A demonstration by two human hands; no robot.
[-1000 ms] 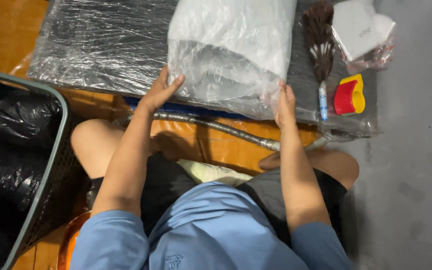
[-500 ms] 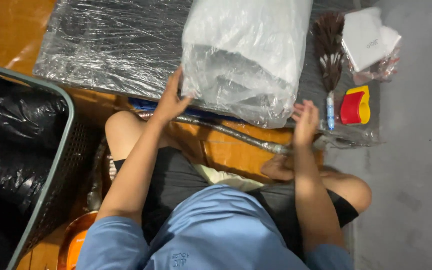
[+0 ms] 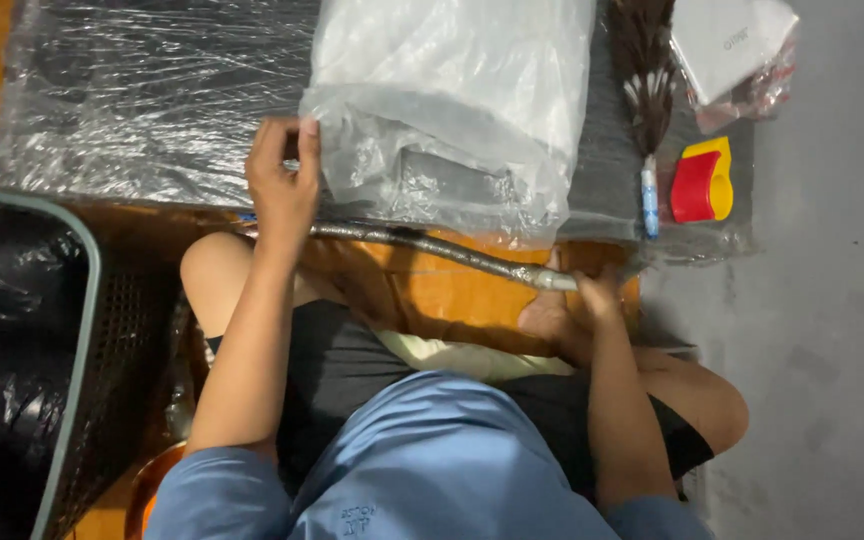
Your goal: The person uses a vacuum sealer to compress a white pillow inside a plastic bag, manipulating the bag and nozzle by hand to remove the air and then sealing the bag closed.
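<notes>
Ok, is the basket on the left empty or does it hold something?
It holds something. The mesh basket is filled with crumpled black plastic up to its grey-green rim; what lies beneath the plastic cannot be told.

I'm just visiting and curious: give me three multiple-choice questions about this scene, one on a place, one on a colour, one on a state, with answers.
1. Where does the feather duster lie?
A. right of the plastic-wrapped bundle
B. in the basket
C. on the person's lap

2. What colours is the small plastic object beside the duster?
A. green and white
B. red and yellow
C. blue and black

3. What is the left hand doing?
A. resting on a knee
B. holding the duster
C. pinching the bundle's plastic edge

Answers: A, it lies along the bundle's right side; B, red body, yellow edge; C, fingers close on the wrap.
</notes>
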